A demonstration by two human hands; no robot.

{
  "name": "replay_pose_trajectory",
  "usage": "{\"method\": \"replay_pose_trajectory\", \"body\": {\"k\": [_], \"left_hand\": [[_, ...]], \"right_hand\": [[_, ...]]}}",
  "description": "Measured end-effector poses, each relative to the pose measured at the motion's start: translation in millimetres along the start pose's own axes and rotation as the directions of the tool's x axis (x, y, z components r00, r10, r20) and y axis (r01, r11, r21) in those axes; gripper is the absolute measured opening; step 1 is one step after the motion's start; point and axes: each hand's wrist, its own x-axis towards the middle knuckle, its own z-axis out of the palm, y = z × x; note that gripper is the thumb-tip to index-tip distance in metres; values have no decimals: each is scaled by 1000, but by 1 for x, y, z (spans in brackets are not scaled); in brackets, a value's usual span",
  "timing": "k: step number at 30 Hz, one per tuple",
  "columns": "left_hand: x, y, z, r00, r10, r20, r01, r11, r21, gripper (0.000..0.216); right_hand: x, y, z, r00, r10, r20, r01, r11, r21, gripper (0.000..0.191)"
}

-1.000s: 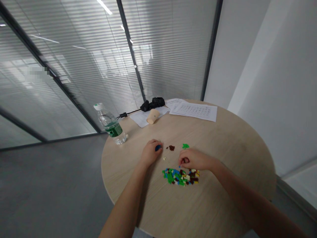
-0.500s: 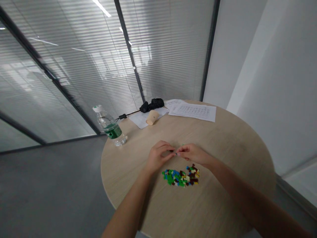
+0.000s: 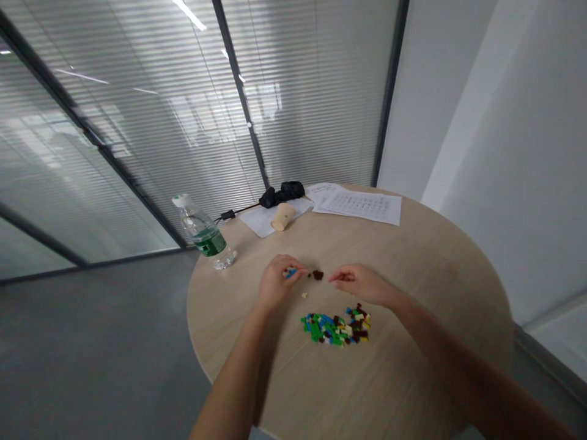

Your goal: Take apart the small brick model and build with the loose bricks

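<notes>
My left hand [image 3: 274, 284] is curled around several small blue, white and brown toy bricks [image 3: 290, 272], its thumb and fingertips drawn in at their right side. Whether those bricks are lifted or rest on the table is hard to tell. To its right lies a little cluster of dark brown bricks [image 3: 318, 275], and a cream brick [image 3: 304, 295] sits below. My right hand [image 3: 360, 282] hovers just right of the brown cluster, fingers loosely bent and apart, with nothing visible in them. Closer to me spreads a mixed pile of bricks [image 3: 328, 328] in green, blue, brown and yellow.
All this is on a round wooden table [image 3: 435, 269]. A clear bottle with a green label [image 3: 210, 242] stands at its left edge. Toward the back are a paper cup on its side [image 3: 282, 217], printed sheets [image 3: 362, 206] and a black bundle with a cord [image 3: 287, 193].
My hands, which met at the fingertips, have come apart. The left has moved left, showing blue bricks within it and uncovering the brown cluster and the cream brick.
</notes>
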Motion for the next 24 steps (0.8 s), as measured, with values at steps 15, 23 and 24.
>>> {"method": "replay_pose_trajectory", "body": {"k": [15,23,24], "left_hand": [[-2,-21,-3,935,-344,87,295,889,350,19],[-9,-27,-1,945,-240,221,183,950,252,43],[-9,-28,-1,944,-224,241,164,956,245,41]], "right_hand": [[-11,-2,-10,982,82,168,22,840,-542,10],[-9,2,-16,989,14,150,62,869,-491,14],[-9,3,-17,987,26,160,53,880,-472,13]]}}
